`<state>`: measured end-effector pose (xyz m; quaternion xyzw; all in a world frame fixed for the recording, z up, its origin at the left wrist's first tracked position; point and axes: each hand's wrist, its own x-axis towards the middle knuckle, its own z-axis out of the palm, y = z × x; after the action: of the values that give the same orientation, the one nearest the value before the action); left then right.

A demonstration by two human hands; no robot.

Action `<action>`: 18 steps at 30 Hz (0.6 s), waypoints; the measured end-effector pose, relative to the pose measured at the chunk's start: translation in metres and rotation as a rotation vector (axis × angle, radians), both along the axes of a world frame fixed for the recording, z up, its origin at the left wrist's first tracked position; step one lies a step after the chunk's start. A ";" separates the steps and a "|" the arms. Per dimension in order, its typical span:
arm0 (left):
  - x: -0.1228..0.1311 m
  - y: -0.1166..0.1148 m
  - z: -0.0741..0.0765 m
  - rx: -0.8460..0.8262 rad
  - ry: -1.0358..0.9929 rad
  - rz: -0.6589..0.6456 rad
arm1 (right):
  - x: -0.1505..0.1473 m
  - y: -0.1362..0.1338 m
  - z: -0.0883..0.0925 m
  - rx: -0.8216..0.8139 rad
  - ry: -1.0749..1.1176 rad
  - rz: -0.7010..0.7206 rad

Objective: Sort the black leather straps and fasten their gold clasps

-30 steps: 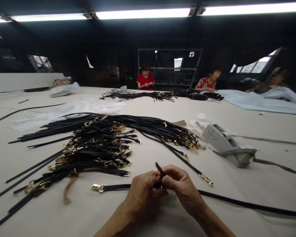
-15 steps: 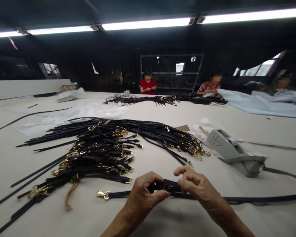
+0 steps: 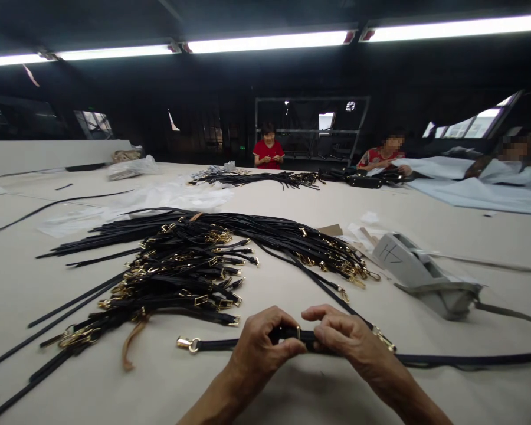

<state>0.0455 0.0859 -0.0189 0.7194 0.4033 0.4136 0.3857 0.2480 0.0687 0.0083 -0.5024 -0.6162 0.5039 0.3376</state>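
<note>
1. The black strap [image 3: 446,358] lies on the table [image 3: 292,200] just in front of the strap pile [image 3: 181,277], its gold clasp [image 3: 186,342] toward the pile's near left side.
2. The left hand [image 3: 259,348] and right hand [image 3: 349,342] each have their grip pinched tight on the strap, either side of a small gold buckle [image 3: 298,332].
3. Likely best: hold the strap untwisted, fingertips close to the buckle, so it slides squarely.
4. The loose length, trailing right of the pile past the grey dispenser [image 3: 420,274], is best kept off the pile's hooks.
</note>
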 end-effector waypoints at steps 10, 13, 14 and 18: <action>-0.001 -0.003 0.012 -0.258 -0.043 -0.088 | 0.003 0.000 0.006 0.045 -0.066 -0.028; 0.001 -0.004 0.011 -0.253 -0.063 -0.074 | 0.002 0.000 0.006 0.031 -0.043 -0.020; 0.002 -0.004 0.009 -0.255 -0.072 -0.072 | 0.001 -0.001 0.005 0.024 -0.026 -0.010; 0.004 -0.004 0.002 -0.235 -0.084 -0.069 | -0.004 -0.002 -0.002 0.029 0.052 0.039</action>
<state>0.0491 0.0818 -0.0165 0.6648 0.4072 0.3798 0.4979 0.2436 0.0668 0.0062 -0.4721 -0.6242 0.5143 0.3508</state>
